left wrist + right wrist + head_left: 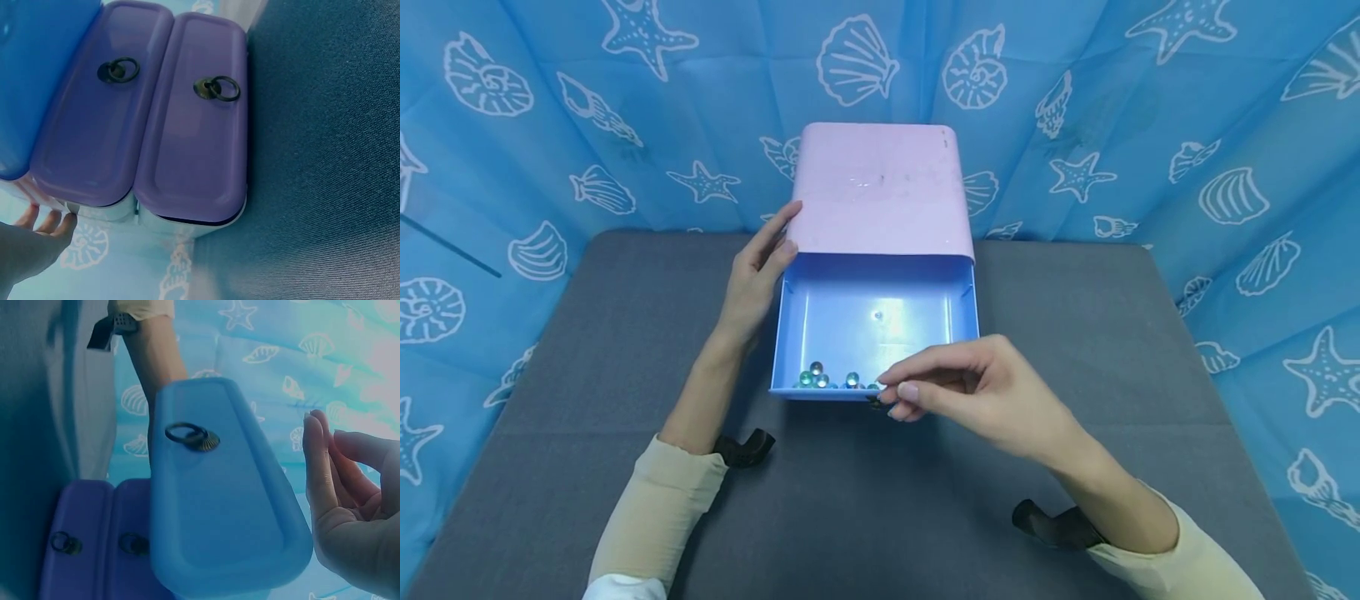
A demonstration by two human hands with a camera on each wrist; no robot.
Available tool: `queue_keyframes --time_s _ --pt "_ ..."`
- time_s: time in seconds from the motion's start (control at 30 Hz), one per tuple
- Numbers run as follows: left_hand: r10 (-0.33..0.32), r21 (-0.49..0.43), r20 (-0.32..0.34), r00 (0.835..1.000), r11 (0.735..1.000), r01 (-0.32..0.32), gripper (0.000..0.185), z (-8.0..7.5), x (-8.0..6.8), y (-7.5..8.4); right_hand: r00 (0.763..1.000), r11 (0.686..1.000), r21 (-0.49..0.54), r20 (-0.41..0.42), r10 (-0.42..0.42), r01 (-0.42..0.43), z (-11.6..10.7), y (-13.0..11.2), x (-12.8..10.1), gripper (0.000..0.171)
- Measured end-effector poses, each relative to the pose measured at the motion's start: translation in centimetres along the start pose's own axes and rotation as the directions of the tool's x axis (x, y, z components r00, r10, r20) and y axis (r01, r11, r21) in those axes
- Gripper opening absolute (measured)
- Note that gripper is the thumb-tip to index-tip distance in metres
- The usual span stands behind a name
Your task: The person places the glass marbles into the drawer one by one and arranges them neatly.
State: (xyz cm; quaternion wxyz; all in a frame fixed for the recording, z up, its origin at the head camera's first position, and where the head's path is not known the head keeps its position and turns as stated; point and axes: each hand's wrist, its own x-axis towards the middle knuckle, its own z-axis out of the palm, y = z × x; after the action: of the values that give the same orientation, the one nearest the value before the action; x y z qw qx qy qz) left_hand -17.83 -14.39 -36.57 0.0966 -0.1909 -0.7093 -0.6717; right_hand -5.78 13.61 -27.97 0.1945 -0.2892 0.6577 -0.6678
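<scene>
A small cabinet with a pink top [880, 187] stands on the grey table [587, 333]. Its blue top drawer [850, 321] is pulled out towards me. Several glass marbles [817, 377] lie against the drawer's front wall, and one more marble [877, 315] sits mid-floor. My left hand [786, 229] rests flat with straight fingers against the cabinet's left side. My right hand [891, 393] hovers at the drawer's front rim with loosely bent fingers, holding nothing that I can see. In the right wrist view the ring pull [190, 436] on the drawer front [231, 506] hangs free, apart from my right hand [334, 475].
Below the blue drawer are two shut purple drawers [94, 131] [194, 144], each with a dark ring pull [219, 89]. Blue curtains printed with shells [1150, 125] close in the table on three sides. Bare grey tabletop lies to the left, right and front of the cabinet.
</scene>
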Motion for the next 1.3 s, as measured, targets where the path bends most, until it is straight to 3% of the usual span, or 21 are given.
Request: queue_keyframes --time_s 0.27,0.67,0.83,1.3 --pt "-0.013 -0.009 -0.003 1.0 1.0 0.013 0.05 0.0 0.0 0.0 1.0 1.0 -0.02 0.002 -0.024 0.024 1.4 1.3 -1.7 0.019" --pt "-0.017 -0.039 -0.006 1.0 0.999 0.017 0.05 0.0 0.1 0.1 0.999 0.986 0.161 0.007 0.04 -0.041 3.2 5.5 -3.1 0.021" --pt "-0.021 -0.042 -0.005 1.0 0.999 0.021 0.05 -0.1 0.1 0.0 0.993 0.984 0.148 -0.046 0.112 -0.104 3.6 7.3 -3.0 0.021" --pt "-0.014 -0.039 -0.009 1.0 0.999 0.014 0.048 -0.1 0.1 -0.2 0.964 0.977 0.149 -0.194 0.183 -0.156 4.5 11.0 -2.3 0.03"
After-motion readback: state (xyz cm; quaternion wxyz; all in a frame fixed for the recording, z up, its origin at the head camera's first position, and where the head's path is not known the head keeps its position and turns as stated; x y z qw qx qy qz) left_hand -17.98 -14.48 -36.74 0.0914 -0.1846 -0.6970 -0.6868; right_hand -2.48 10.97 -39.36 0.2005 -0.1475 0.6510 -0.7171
